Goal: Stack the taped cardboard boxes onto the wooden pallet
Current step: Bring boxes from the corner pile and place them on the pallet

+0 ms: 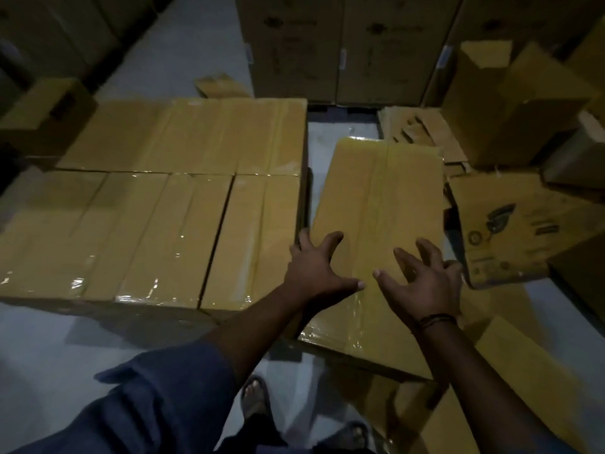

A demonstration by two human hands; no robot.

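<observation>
**Both hands spread on a taped box beside the stack**

Head view: A taped box [376, 221] lies flat and slightly angled, just to the right of a block of similar boxes [157, 208] laid side by side in two rows, with a narrow gap between them. What the box and the block rest on is too dark to tell.

The left hand [314, 267] sits on the box's near left part, fingers splayed and bent, its outer fingers at the left edge. Its grip is apart, not clamped on anything. The right hand [422, 276] is over the near right part, fingers also spread wide and loosely bent, grip apart; whether it touches the top is unclear. A dark band [437, 320] circles the right wrist, and a blue sleeve [147, 404] covers the left arm.

To the right lies a printed carton [510, 231], with torn flat cardboard [415, 132] behind it and an open box [510, 103] farther back. Tall cartons [343, 44] stand at the rear. A sandalled foot [255, 394] shows on the pale floor [49, 362].
</observation>
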